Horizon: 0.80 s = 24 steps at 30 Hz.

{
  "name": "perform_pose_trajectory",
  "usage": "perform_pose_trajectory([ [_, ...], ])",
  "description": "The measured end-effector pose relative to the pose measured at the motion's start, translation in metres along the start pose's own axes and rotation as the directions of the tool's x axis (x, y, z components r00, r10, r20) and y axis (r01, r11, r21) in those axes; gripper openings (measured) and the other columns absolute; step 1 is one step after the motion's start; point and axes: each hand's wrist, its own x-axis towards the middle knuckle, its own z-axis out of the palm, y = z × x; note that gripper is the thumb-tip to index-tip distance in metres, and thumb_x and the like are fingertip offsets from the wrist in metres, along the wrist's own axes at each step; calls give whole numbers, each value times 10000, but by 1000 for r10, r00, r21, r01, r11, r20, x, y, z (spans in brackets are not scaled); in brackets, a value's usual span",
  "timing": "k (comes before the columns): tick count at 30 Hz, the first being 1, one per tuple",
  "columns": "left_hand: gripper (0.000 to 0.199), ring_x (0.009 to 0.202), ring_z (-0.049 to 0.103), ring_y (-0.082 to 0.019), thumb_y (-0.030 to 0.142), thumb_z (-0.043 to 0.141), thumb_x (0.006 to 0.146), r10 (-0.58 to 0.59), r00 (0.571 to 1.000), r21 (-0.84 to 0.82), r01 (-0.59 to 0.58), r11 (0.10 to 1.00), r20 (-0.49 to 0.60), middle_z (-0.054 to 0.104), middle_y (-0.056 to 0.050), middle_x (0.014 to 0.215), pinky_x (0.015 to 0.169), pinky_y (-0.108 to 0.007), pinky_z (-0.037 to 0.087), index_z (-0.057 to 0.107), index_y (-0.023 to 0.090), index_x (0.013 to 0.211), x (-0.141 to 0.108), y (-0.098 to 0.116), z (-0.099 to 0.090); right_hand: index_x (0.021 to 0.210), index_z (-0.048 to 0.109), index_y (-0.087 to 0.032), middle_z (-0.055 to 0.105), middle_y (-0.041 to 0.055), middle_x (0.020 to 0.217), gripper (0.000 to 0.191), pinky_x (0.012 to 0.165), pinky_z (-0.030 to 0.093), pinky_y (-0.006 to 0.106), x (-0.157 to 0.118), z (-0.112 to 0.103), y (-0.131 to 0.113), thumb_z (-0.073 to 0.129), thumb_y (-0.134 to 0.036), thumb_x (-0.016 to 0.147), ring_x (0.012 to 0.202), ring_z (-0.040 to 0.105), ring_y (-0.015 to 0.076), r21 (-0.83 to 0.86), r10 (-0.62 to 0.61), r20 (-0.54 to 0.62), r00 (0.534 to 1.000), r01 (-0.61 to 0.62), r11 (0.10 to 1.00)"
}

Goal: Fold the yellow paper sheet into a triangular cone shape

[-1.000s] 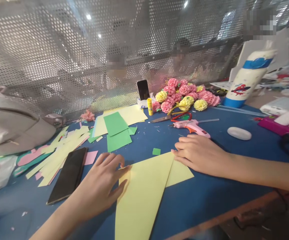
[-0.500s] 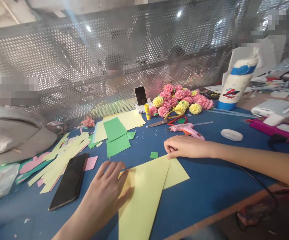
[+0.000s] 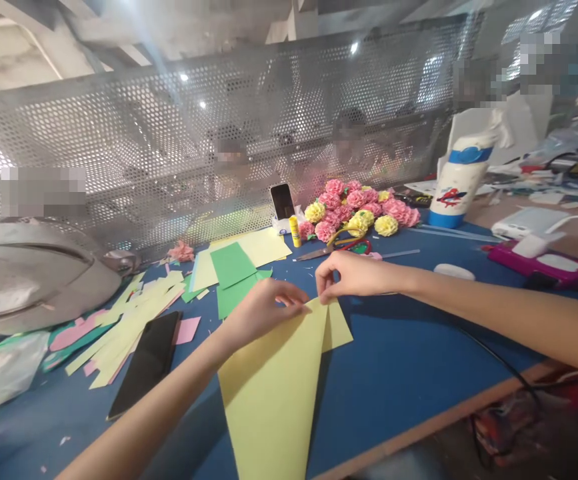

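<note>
A folded sheet of yellow paper (image 3: 273, 393) lies in front of me, its narrow end toward the bottom and a triangular flap sticking out on the right. My right hand (image 3: 356, 275) pinches its top corner, thumb and fingers closed on it. Along the top edge, just left of that corner, my left hand (image 3: 269, 307) holds the paper between thumb and curled fingers. Green paper (image 3: 233, 265) lies just beyond my left hand. Behind my right hand, scissors (image 3: 319, 252) are partly visible, and the hand covers most of a pink glue gun.
A black phone (image 3: 146, 363), yellow paper strips (image 3: 136, 323) and a grey bag (image 3: 33, 273) are on the left. At the back stand a glue stick (image 3: 295, 231), paper flowers (image 3: 356, 207) and a bottle (image 3: 461, 180). A purple power strip (image 3: 539, 263) sits right, before a perforated metal screen (image 3: 169, 160).
My left hand has moved up and right from the paper's left side to its top edge. My right hand has shifted slightly left and up with the corner, which now lifts a little.
</note>
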Motion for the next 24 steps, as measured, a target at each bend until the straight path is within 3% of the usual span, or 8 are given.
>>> perform_pose_trajectory([
  [4,241,657,635,-160,353,637,828,-6,995,-2,6,1000,-98,729,-28,678,651,-271,475,758,176,718,17,7,3,724,739,-168,715,15,708,147,636,422,256,5,-3,-6,740,-314,747,686,615,156,20,-56,-41,998,57,998],
  [7,228,644,603,-144,348,644,811,-21,989,-13,19,1000,-145,706,-16,662,646,-260,455,745,176,701,13,8,1,754,737,-161,721,23,745,172,667,442,258,7,-5,-7,730,-332,760,712,613,155,59,-75,-63,995,79,995],
  [17,377,590,546,-144,464,594,839,-176,948,-84,160,984,-264,656,-21,637,567,-257,392,651,169,610,-26,3,-8,752,723,-181,715,26,773,189,685,442,277,8,-18,-10,726,-370,746,737,605,156,121,-15,-121,993,30,992],
  [24,365,687,605,-188,477,594,834,-252,922,-118,226,967,-293,707,-43,716,634,-271,425,677,172,652,-62,-15,-13,755,714,-173,712,45,804,227,728,435,299,6,-25,-6,721,-400,747,788,614,174,129,13,-130,991,4,992],
])
